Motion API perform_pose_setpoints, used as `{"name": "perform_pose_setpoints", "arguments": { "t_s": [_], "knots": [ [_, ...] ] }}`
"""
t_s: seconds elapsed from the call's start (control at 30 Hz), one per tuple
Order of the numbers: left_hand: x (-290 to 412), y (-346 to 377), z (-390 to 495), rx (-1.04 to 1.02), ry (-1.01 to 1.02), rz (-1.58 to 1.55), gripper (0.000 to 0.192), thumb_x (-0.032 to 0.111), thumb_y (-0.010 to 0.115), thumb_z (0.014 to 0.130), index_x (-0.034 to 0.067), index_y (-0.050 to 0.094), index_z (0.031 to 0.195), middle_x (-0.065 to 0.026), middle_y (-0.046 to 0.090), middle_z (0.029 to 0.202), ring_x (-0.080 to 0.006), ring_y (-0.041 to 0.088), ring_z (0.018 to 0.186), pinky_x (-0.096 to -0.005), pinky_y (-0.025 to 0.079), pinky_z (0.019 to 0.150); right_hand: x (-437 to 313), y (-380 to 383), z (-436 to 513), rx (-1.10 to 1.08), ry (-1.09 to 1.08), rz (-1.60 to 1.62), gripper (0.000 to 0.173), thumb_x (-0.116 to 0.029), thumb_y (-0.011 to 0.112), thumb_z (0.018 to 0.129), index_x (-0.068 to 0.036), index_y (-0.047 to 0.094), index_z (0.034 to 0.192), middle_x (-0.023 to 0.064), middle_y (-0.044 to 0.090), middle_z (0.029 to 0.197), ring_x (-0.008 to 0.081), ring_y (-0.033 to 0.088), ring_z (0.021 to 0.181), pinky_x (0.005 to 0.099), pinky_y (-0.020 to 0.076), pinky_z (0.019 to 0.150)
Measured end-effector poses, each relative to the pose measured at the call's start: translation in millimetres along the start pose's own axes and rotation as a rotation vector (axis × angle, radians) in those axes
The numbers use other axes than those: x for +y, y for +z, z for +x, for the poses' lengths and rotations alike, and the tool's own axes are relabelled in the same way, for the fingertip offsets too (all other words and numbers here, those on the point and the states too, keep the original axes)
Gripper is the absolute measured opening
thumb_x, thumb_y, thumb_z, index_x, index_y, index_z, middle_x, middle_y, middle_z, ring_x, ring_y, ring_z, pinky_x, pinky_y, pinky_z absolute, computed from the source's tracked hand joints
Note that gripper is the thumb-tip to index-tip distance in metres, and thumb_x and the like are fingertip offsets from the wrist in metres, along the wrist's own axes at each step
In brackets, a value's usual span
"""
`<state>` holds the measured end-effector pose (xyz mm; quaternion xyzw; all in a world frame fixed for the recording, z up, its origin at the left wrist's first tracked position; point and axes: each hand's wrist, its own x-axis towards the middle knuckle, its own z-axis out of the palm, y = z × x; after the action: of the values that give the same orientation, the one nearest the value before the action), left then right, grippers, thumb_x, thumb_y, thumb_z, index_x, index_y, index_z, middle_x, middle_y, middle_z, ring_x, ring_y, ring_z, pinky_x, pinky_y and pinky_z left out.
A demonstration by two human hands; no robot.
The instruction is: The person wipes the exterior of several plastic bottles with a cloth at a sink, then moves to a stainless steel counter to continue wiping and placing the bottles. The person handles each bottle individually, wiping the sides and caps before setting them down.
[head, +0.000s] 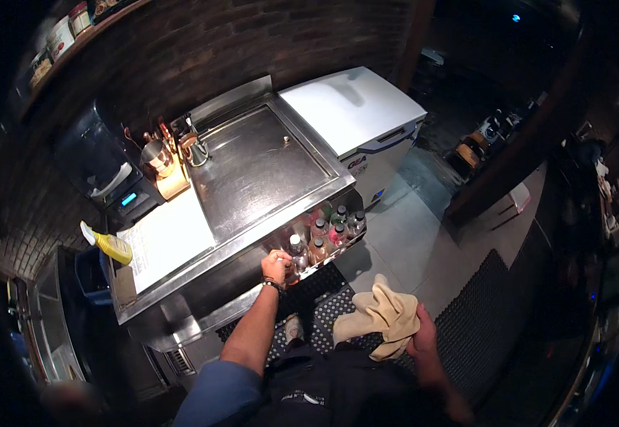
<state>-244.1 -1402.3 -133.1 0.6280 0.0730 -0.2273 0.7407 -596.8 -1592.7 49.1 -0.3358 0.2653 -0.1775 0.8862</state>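
My left hand [276,265], fingers curled, is at the near left end of a bottle rack [324,261] on the front of the steel counter [261,160]. What lies inside its fingers is hidden. Closest to it stands a clear bottle with a white cap [298,253]. Beside that are several dark-capped bottles, among them one with orange-brown contents [318,250] and one with pink contents [337,234]. My right hand [424,331] grips a beige cloth [381,317], which hangs in folds over the floor mat.
A yellow spray bottle [107,244] stands by a white board [168,243] on the counter's left. Metal bar jugs [196,151] and a wooden holder [173,181] are behind. A white chest freezer [352,112] adjoins the right end. A dark post [493,181] rises farther right.
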Motion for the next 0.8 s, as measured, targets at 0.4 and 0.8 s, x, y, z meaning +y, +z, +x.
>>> {"name": "perform_pose_setpoints", "arguments": {
  "t_s": [0.4,0.8],
  "knots": [
    [4.2,-16.1,-36.0,0.193,0.329,0.198,0.052,-0.004,0.075,0.078,0.002,0.064,0.128,-0.0075,0.067,0.115,-0.017,0.064,0.104,-0.029,0.051,0.092,-14.4,10.4,18.4,-0.441,0.253,-0.183,0.071,-0.014,0.067,0.091,0.002,0.035,0.151,0.0185,0.052,0.145,0.0315,0.053,0.132,0.0444,0.0406,0.114],
    [89.8,-184.7,-351.5,-0.034,0.427,0.148,0.077,0.022,0.081,0.088,0.012,0.035,0.149,-0.0097,0.046,0.135,-0.02,0.055,0.118,-0.0317,0.051,0.09,157.8,233.9,-4.0,-1.668,-0.426,-1.19,0.06,-0.016,0.068,0.08,-0.01,0.057,0.139,0.0185,0.05,0.148,0.0392,0.039,0.143,0.0474,0.026,0.12]
  ]
}}
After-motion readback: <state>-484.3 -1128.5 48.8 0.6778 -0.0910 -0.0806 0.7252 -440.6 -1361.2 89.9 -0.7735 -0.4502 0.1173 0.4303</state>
